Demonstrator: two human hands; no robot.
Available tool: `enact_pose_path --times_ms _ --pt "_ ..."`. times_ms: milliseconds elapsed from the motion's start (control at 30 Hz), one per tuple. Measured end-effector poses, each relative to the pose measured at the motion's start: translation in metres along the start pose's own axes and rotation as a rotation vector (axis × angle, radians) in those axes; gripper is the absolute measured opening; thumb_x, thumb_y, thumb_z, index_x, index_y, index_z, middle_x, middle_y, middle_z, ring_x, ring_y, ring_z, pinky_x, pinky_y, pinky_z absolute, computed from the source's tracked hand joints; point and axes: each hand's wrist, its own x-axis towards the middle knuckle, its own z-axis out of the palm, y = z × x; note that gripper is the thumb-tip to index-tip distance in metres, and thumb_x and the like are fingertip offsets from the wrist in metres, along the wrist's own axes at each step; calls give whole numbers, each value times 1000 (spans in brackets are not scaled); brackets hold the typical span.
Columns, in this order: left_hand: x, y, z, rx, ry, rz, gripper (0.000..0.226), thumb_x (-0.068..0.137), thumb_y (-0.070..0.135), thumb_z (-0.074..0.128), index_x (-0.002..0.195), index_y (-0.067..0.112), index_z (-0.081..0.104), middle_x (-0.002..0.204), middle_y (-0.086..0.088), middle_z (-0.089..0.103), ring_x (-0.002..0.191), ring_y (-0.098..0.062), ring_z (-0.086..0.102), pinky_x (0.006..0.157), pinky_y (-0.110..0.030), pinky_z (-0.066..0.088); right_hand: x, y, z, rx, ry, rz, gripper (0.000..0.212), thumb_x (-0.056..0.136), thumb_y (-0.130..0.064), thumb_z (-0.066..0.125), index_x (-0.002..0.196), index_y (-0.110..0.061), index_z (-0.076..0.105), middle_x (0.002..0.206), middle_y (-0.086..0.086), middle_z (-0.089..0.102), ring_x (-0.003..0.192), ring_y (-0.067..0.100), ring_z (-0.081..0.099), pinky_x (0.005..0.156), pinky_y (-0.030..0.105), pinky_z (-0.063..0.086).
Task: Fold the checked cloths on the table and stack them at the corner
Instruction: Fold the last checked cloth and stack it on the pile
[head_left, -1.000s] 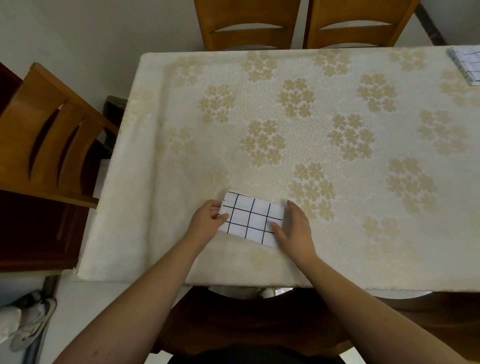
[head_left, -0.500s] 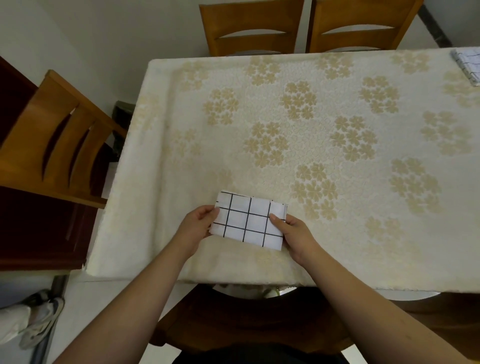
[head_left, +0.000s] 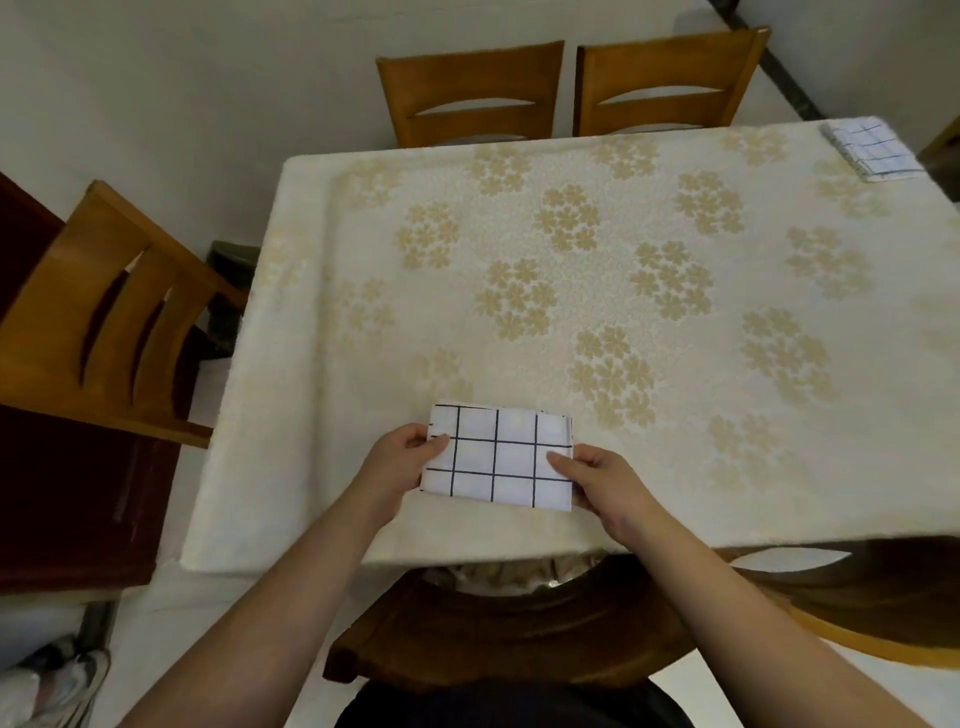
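Near table (head_left: 363, 322) edge, folded checked cloth (head_left: 498, 457) pinched between both hands' fingers (head_left: 563, 464)

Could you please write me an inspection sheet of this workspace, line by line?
Surface: table under a cream cloth with a gold flower pattern.
Job's things: folded checked cloth near the front edge; stack of folded cloths at the far right corner.
Clutter: nothing seen on the table.
Grippers: left hand pinches the cloth's left edge; right hand pinches its right edge.
Cables: nothing seen.
Surroundings: two wooden chairs at the far side, another chair on the left, shoes on the floor at lower left.
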Motion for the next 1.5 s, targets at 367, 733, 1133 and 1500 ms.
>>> enact_pose_path --times_ms 367,733,1133,1500 --pt "-34 1 -41 7 -223 14 13 94 16 58 103 7 61 98 -13 66 83 -24 64 67 -30 55 -77 7 40 42 152 -90 13 91 -14 63 100 -6 69 96 10 75 82 23 72 65 31 56" --pt "-72 14 -18 220 -491 104 16 96 19 56 101 5 62 102 -16 68 85 -24 67 65 -29 53 -181 43 36 153 420 -124 21 93 -17 61 102 1 67 96 17 73 82 27 70 68 32 58" --pt "-161 1 143 463 -802 198 17 95 17 57 104 4 64 103 -17 70 88 -27 68 79 -41 56 -310 110 -54 403 770 -206 16 92 -16 62 94 0 65 86 14 68 76 22 66 68 30 57" --pt "-303 -76 308 720 -1070 312 12 95 19 58 99 11 66 89 -4 74 80 -18 70 63 -27 51 -456 227 -166 604 974 -222 6 92 -12 61 87 -10 63 81 4 69 71 17 67 62 26 54"
